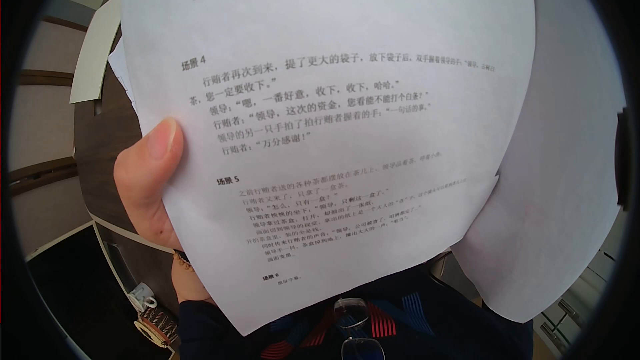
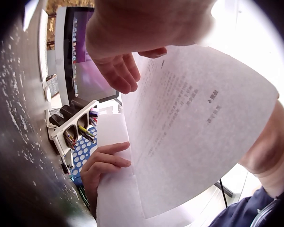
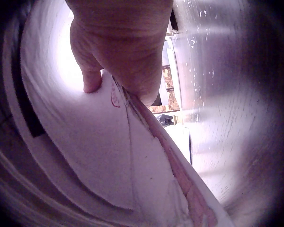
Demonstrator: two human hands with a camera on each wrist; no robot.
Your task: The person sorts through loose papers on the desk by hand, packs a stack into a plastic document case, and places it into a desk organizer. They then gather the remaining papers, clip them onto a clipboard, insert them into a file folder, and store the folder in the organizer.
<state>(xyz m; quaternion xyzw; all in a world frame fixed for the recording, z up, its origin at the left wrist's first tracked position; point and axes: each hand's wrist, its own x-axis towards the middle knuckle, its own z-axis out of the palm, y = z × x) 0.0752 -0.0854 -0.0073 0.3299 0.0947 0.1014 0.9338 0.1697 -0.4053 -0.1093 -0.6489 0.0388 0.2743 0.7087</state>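
A printed sheet (image 1: 347, 127) with lines of Chinese text fills the head view, its lower edge curling. My left hand (image 1: 150, 180) grips its left edge, thumb on the printed face and fingers behind. In the left wrist view the same hand (image 2: 149, 23) hangs over the sheet (image 2: 199, 146). More white paper (image 1: 513, 193) bends away at the right. My right hand (image 3: 123, 42) pinches a stack of sheets (image 3: 99, 142) between thumb and fingers in the right wrist view; the head view hides it behind the paper.
A dark table (image 1: 107, 140) runs behind the sheet, with a white cup (image 1: 141, 297) and a black panel (image 1: 80, 300) at lower left. The left wrist view shows a monitor (image 2: 87, 71) and a white pen holder (image 2: 61, 132). Glasses (image 1: 352, 313) hang at the chest.
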